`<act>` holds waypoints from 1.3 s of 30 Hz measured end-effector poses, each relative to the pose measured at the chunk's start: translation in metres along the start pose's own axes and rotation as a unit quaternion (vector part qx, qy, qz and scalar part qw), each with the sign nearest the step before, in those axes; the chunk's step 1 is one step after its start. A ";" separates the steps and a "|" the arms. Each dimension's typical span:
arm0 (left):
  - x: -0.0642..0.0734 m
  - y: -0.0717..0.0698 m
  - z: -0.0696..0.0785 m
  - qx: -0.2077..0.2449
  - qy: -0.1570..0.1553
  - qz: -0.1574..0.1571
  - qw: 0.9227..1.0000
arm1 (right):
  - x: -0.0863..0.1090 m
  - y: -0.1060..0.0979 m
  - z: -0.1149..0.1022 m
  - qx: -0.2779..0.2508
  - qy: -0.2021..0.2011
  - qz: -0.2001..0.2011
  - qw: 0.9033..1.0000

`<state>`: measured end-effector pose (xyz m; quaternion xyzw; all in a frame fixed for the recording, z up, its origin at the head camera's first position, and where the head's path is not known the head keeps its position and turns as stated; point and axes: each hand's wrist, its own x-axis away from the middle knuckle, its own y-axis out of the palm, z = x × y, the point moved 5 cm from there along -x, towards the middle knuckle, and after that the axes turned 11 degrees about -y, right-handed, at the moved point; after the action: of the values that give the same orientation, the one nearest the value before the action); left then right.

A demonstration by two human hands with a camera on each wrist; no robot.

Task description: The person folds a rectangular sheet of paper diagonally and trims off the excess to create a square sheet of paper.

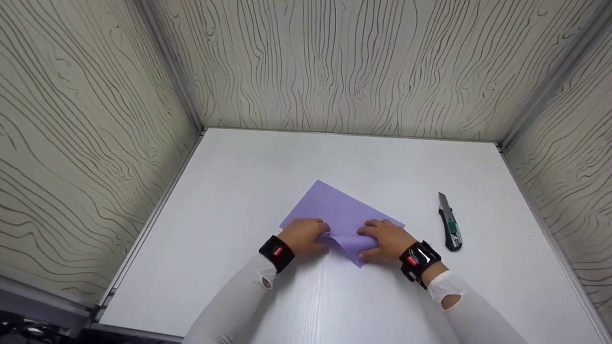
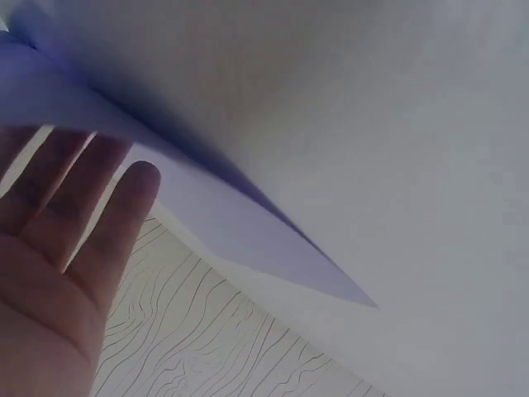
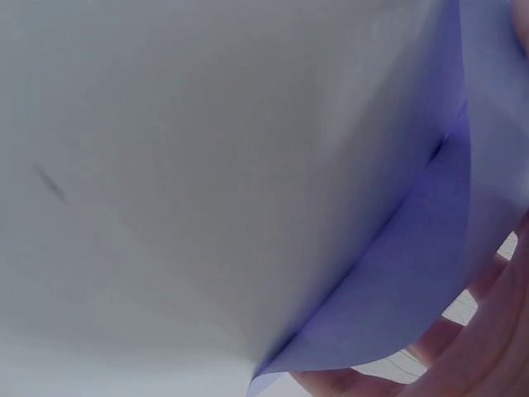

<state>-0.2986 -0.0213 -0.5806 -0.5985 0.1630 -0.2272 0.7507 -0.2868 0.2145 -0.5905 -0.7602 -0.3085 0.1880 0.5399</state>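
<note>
A sheet of purple paper (image 1: 334, 203) lies slantwise on the white table, its near part lifted and curled over between the two hands. At its left side the left hand (image 1: 306, 236) holds the curled part, with the thumb on the near side. The left wrist view shows fingers (image 2: 78, 182) passing behind the paper's edge (image 2: 207, 198); their tips are mostly hidden. My right hand (image 1: 386, 240) grips the right side, fingers on top and thumb low near the bottom corner. In the right wrist view the paper (image 3: 413, 240) bends up in front of the right fingers (image 3: 438, 339).
A utility knife (image 1: 450, 224) with a black and green handle lies to the right of the paper, its blade end pointing away. The white table (image 1: 229, 191) is bounded by wood-grain patterned panels (image 1: 325, 67) at the back and sides.
</note>
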 end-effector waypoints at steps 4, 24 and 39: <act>0.000 0.002 0.006 0.009 0.009 0.041 0.999 | -0.002 -0.004 0.001 -0.018 0.010 0.004 1.000; 0.000 0.003 -0.003 0.070 -0.028 0.037 0.996 | 0.027 -0.015 0.032 -0.197 0.040 0.053 0.978; 0.001 0.001 -0.007 0.108 -0.050 0.009 0.993 | 0.025 -0.019 0.058 -0.199 0.095 0.206 0.953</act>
<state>-0.3010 -0.0278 -0.5828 -0.5228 0.1047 -0.2065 0.8204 -0.3097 0.2763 -0.5912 -0.9136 -0.1238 0.1563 0.3542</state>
